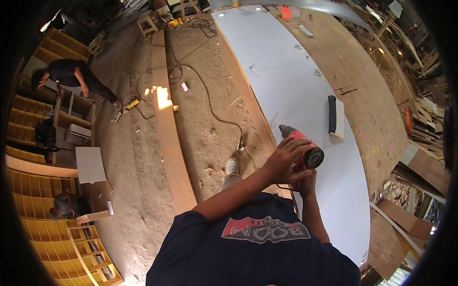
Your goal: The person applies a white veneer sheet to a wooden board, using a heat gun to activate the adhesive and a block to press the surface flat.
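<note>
Mid-job, by the look of it: metal fittings (317, 73) are out on the long, smooth grey panel (286, 90), though whether they're fastened is too small to tell. Over the panel's near stretch, the left grip (281, 156) is clamped round a barrel-shaped red-and-black power tool (314, 156); the right grip (306, 180) sits beneath, its closure hidden.

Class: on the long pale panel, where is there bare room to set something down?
Bare: the pale panel, between the black-edged block and the hardware at its near corner; also its far stretch, between the metal hinges and white pieces. Crowded: mid-panel, where left hand and right hand hold the red power tool.
</note>
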Demonstrator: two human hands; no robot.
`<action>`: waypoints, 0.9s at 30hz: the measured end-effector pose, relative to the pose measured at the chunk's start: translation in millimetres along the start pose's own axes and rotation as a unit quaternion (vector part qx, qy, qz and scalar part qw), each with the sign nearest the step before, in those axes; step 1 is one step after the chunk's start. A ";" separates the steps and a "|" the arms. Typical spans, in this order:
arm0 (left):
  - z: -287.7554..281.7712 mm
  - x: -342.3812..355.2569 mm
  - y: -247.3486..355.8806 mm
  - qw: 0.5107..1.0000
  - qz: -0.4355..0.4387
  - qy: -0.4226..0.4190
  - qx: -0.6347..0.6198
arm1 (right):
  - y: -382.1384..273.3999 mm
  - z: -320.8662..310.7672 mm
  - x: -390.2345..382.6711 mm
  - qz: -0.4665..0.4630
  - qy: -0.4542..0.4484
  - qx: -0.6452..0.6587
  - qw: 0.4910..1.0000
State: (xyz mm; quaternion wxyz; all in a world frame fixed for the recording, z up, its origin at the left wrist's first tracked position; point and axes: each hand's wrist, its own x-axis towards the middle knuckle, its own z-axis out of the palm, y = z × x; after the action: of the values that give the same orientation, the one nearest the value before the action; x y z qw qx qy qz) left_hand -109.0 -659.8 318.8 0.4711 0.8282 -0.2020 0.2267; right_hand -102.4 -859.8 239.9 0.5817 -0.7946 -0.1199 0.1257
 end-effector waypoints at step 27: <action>3.1 -2.6 -0.8 1.000 0.001 0.000 -0.008 | 13.8 -3.9 -9.0 -0.005 -0.014 -0.058 0.998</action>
State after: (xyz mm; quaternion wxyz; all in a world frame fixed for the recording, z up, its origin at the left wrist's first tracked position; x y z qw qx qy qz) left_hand -110.1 -661.8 315.3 0.4773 0.8245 -0.2044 0.2250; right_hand -108.8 -870.4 228.4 0.5338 -0.8244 -0.1389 0.1268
